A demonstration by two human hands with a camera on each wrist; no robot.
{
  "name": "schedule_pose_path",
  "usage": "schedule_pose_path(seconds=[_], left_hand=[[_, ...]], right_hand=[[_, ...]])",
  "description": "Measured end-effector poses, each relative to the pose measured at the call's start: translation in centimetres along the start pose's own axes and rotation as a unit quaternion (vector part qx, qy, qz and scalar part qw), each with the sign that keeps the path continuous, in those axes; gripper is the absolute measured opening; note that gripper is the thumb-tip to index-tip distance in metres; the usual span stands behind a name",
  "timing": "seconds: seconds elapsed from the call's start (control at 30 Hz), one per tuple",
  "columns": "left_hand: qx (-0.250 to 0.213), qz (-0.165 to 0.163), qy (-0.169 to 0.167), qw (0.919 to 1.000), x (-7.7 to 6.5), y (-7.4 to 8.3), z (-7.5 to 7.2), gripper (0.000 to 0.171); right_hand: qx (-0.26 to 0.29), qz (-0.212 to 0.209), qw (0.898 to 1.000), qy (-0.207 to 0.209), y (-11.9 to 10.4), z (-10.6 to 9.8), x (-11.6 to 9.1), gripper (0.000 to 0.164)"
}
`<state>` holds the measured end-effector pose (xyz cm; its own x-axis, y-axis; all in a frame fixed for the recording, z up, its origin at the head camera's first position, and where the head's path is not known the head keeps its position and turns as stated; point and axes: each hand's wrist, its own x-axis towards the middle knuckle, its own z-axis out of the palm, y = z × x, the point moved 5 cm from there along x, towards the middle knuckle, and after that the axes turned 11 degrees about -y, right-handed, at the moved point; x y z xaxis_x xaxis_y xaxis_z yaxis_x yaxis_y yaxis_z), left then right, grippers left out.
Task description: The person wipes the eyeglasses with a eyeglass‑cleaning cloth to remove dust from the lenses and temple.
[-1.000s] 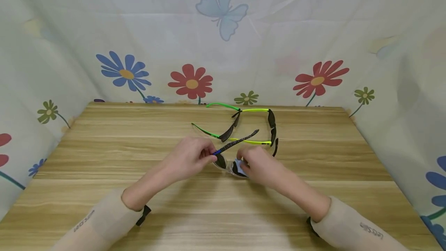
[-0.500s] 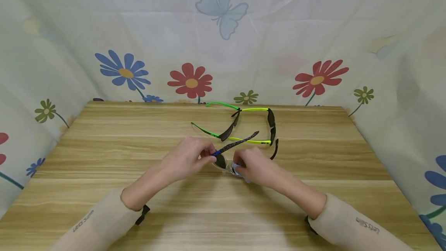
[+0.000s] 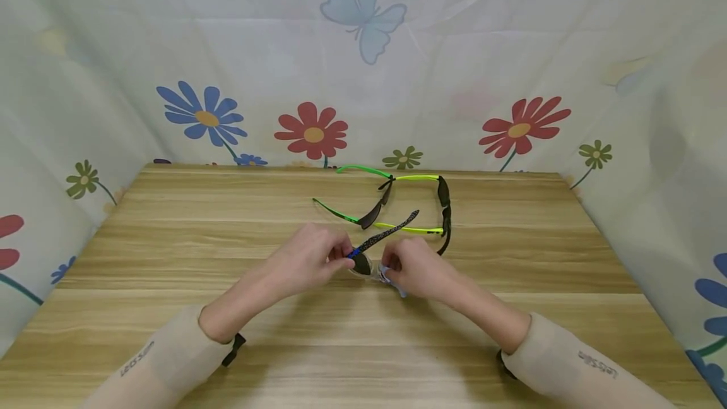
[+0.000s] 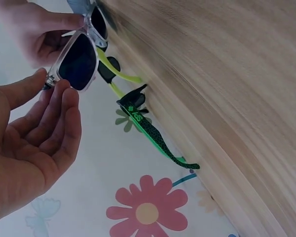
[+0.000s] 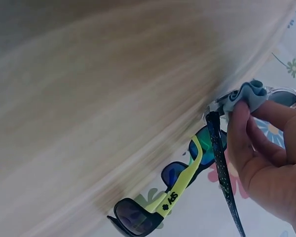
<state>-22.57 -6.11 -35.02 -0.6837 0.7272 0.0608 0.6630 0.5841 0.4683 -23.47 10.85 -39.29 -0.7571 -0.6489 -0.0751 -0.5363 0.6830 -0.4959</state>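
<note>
A pair of sunglasses point(image 4: 79, 61) with a clear frame, dark lenses and black speckled arms is held up between both hands. My left hand point(image 3: 309, 254) pinches it with thumb and fingers at the hinge corner, beside a blue-marked arm. Around the other lens my right hand point(image 3: 423, 267) pinches a light blue cloth point(image 5: 249, 96), which wraps over the lens and hides most of it. In the right wrist view, one speckled arm point(image 5: 221, 168) hangs down beside the right fingers.
Behind the hands, green-armed sunglasses point(image 3: 372, 214) and yellow-armed sunglasses point(image 3: 444, 191) lie unfolded on the wooden table point(image 3: 227, 207), partly overlapping. A flower-printed curtain point(image 3: 431, 81) stands along the table's back edge.
My right hand has shifted slightly left with the cloth, which now covers more of the lens. The sunglasses have tilted a little; my left hand has hardly moved.
</note>
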Motion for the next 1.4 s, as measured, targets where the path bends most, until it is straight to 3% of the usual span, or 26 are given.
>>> schedule_pose_path(seconds=[0.23,0.5,0.67,0.87,1.0,1.17,1.4], left_hand=[[-0.006,0.005,-0.008,0.9999,0.09,0.12,0.24,0.011],[-0.01,-0.007,-0.013,0.9998,0.21,-0.18,0.64,0.01],[-0.022,-0.015,-0.011,0.9996,0.24,-0.37,0.61,0.009],[-0.03,-0.018,-0.01,0.9994,0.26,-0.44,0.57,0.008],[-0.022,-0.011,-0.006,0.9997,0.28,-0.35,0.49,0.008],[-0.019,-0.002,-0.001,0.9998,0.3,-0.25,0.3,0.009],[-0.023,0.004,0.005,0.9997,0.27,-0.1,0.0,0.01]], right_hand=[[-0.058,0.043,0.997,0.002,0.84,0.0,-0.07,0.015],[-0.106,0.046,0.993,0.009,0.9,-0.03,0.0,0.019],[-0.082,0.042,0.996,0.006,0.88,0.04,-0.03,0.017],[0.01,0.02,1.0,0.004,0.66,0.08,-0.07,0.007],[0.043,0.03,0.999,0.002,0.59,0.06,-0.14,0.006],[0.029,0.038,0.999,0.005,0.58,0.07,0.04,0.007],[-0.053,0.058,0.997,0.008,0.88,0.16,0.3,0.017]])
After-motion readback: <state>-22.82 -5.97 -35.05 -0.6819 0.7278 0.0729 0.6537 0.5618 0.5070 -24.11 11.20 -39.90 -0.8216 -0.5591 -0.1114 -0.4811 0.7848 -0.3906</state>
